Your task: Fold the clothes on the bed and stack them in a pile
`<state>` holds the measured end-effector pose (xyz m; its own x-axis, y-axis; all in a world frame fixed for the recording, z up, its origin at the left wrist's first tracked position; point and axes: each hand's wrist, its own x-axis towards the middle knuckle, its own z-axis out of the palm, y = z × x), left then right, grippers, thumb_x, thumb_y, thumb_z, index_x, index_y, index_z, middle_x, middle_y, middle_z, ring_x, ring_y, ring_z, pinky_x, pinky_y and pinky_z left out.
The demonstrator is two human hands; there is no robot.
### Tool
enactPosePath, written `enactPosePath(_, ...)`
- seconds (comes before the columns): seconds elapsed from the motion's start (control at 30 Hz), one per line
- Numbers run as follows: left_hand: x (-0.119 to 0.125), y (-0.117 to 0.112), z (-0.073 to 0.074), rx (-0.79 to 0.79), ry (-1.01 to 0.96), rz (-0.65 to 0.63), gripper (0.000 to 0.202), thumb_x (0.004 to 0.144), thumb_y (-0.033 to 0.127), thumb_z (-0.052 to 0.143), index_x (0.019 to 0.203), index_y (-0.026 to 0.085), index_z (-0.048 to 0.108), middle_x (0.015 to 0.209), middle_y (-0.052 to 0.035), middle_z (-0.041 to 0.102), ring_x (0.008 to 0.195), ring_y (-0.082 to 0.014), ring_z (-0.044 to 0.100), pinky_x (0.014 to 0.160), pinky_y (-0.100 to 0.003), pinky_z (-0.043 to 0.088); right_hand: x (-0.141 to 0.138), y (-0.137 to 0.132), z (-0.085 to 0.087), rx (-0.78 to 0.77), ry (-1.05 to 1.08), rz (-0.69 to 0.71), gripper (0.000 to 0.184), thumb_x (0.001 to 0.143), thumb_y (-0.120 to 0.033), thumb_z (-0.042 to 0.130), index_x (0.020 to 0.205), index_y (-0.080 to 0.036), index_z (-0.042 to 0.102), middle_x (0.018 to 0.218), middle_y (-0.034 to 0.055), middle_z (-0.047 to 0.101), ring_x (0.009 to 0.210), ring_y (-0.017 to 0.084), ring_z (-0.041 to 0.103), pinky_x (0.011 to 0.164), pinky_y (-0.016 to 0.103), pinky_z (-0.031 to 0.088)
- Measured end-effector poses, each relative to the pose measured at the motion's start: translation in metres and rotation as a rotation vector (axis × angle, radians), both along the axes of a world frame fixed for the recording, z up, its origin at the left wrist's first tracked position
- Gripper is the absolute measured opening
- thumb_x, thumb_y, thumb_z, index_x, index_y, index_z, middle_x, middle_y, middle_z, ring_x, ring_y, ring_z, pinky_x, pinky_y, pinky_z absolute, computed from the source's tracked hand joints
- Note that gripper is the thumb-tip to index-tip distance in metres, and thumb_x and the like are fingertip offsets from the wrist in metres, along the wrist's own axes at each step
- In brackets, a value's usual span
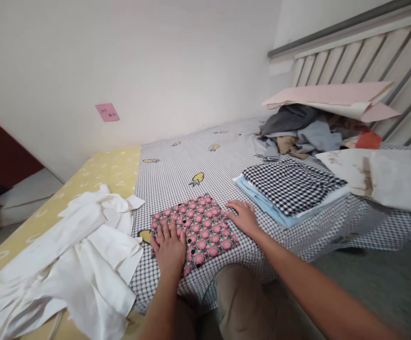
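Observation:
A pink floral shirt (205,226), folded into a flat rectangle with a row of dark buttons, lies near the front edge of the bed. My left hand (170,243) rests flat on its left part, fingers spread. At the shirt's right edge is my right hand (242,216), palm down with fingers loosely stretched; whether they press on the cloth or only touch its border I cannot tell. Just right of that hand sits a stack of folded clothes, a black-and-white checked garment (293,184) on top and a light blue one (262,202) beneath.
White crumpled clothing (85,255) spreads over the yellow sheet (113,163) on the left. Toward the back right, a heap of dark and grey clothes (297,125) lies under a pink sheet of board (329,94). A white package (399,179) is at the right edge.

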<state>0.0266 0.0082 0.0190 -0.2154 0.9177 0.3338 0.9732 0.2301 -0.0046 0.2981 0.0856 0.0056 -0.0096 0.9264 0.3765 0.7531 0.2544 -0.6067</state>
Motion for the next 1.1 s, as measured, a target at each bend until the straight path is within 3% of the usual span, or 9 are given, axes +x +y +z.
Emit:
enactPosePath(0.23, 0.000, -0.001, -0.002, 0.025, -0.010, -0.009, 0.060, 0.100, 0.048, 0.038, 0.152, 0.020, 0.043, 0.161, -0.0147, 0.040, 0.149, -0.0370, 0.035, 0.121, -0.063, 0.023, 0.003, 0.002, 0.000, -0.026, 0.149, -0.007, 0.023, 0.082, -0.031, 0.060, 0.097, -0.028, 0.077, 0.123, 0.0034, 0.074, 0.124, 0.027, 0.058, 0.115, 0.053, 0.027)
enactPosePath(0.37, 0.002, -0.003, 0.000, 0.022, -0.010, 0.001, 0.059, 0.100, 0.048, 0.036, 0.151, 0.019, 0.044, 0.160, -0.0146, 0.040, 0.148, -0.0368, 0.036, 0.121, -0.063, 0.024, 0.001, 0.009, 0.014, -0.089, 0.215, 0.003, 0.030, 0.086, -0.037, 0.054, 0.102, -0.026, 0.076, 0.108, 0.0044, 0.077, 0.108, 0.025, 0.066, 0.105, 0.047, 0.043)
enactPosePath(0.47, 0.004, -0.004, 0.003, -0.001, -0.016, 0.008, 0.058, 0.100, 0.046, 0.036, 0.151, 0.019, 0.045, 0.161, -0.0144, 0.040, 0.148, -0.0363, 0.036, 0.121, -0.062, 0.025, -0.014, 0.001, 0.037, -0.078, 0.216, 0.006, 0.040, 0.089, -0.039, 0.051, 0.120, -0.023, 0.071, 0.127, 0.0094, 0.070, 0.121, 0.028, 0.060, 0.106, 0.049, 0.042)
enactPosePath(0.57, 0.005, -0.004, 0.004, -0.017, -0.031, 0.003, 0.059, 0.100, 0.047, 0.036, 0.152, 0.019, 0.043, 0.161, -0.0150, 0.039, 0.149, -0.0362, 0.035, 0.120, -0.063, 0.026, -0.041, -0.021, 0.053, 0.071, -0.014, 0.016, 0.047, 0.092, -0.039, 0.052, 0.136, -0.029, 0.062, 0.155, 0.0078, 0.048, 0.143, 0.035, 0.039, 0.117, 0.060, 0.023)
enactPosePath(0.63, 0.005, -0.004, 0.003, -0.009, -0.040, 0.001, 0.060, 0.100, 0.049, 0.036, 0.152, 0.019, 0.042, 0.161, -0.0150, 0.038, 0.149, -0.0364, 0.035, 0.120, -0.063, 0.026, -0.057, -0.035, 0.050, 0.127, -0.237, 0.079, 0.050, 0.096, -0.041, 0.049, 0.145, -0.036, 0.054, 0.161, 0.0042, 0.040, 0.148, 0.037, 0.030, 0.118, 0.066, 0.014)
enactPosePath(0.73, 0.004, -0.005, 0.003, -0.002, -0.058, 0.001, 0.060, 0.100, 0.048, 0.036, 0.152, 0.020, 0.042, 0.161, -0.0140, 0.038, 0.150, -0.0368, 0.034, 0.120, -0.063, 0.025, -0.067, -0.045, 0.031, 0.025, -0.438, 0.224, 0.050, 0.100, -0.045, 0.045, 0.149, -0.041, 0.048, 0.162, 0.0007, 0.040, 0.149, 0.036, 0.029, 0.117, 0.066, 0.018)
enactPosePath(0.87, 0.004, -0.006, 0.005, -0.008, -0.098, -0.005, 0.060, 0.100, 0.047, 0.037, 0.153, 0.020, 0.041, 0.162, -0.0135, 0.037, 0.150, -0.0365, 0.033, 0.121, -0.063, 0.024, -0.060, -0.042, 0.011, -0.076, -0.504, 0.266, 0.051, 0.102, -0.048, 0.039, 0.152, -0.037, 0.045, 0.162, 0.0002, 0.041, 0.149, 0.032, 0.031, 0.117, 0.060, 0.025)
enactPosePath(1.1, 0.004, -0.007, 0.006, -0.006, -0.117, -0.009, 0.059, 0.100, 0.046, 0.038, 0.153, 0.020, 0.041, 0.162, -0.0142, 0.036, 0.150, -0.0364, 0.032, 0.122, -0.064, 0.022, -0.059, -0.040, 0.008, -0.037, -0.525, 0.250, 0.051, 0.103, -0.047, 0.036, 0.152, -0.036, 0.044, 0.161, -0.0001, 0.042, 0.148, 0.031, 0.033, 0.117, 0.059, 0.026)
